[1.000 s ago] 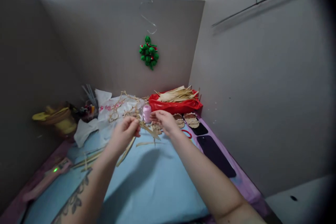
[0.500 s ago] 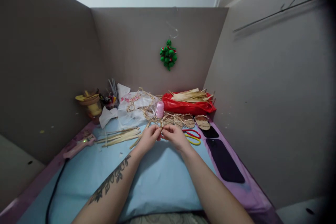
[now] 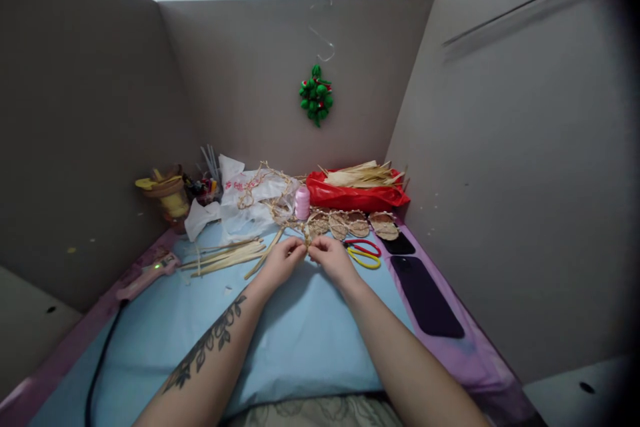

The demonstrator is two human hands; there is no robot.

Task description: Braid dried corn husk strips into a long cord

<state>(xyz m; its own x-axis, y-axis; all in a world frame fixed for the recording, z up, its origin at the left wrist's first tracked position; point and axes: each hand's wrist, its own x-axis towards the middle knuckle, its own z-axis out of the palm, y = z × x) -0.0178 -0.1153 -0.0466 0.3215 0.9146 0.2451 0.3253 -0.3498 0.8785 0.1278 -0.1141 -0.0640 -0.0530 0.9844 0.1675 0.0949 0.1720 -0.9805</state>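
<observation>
Near the middle of the blue cloth [image 3: 300,347], my left hand [image 3: 284,259] and my right hand [image 3: 330,257] face each other, fingertips almost touching. Each has thumb and fingers pinched on a thin tan straw strand [image 3: 307,239] that rises between them; its lower part is hidden by the fingers. A pink spool of thread [image 3: 302,204] stands upright just beyond. To the right of my right hand lie scissors with red and yellow handles [image 3: 367,253]. Flat pale straw strips [image 3: 227,259] are spread left of my left hand.
Woven oval pieces [image 3: 357,223] lie in a row behind. A red bag [image 3: 350,199] carries dry husks [image 3: 363,175]. A white plastic bag [image 3: 253,213] has tangled tan cord on it. A dark phone [image 3: 427,297] lies right, a pink corded tool [image 3: 150,277] left. Grey panels surround three sides.
The view has shifted slightly, so the background sits a little higher and further left. My hands stay together, fingertips turned slightly, with more of the straw strand showing between them.
</observation>
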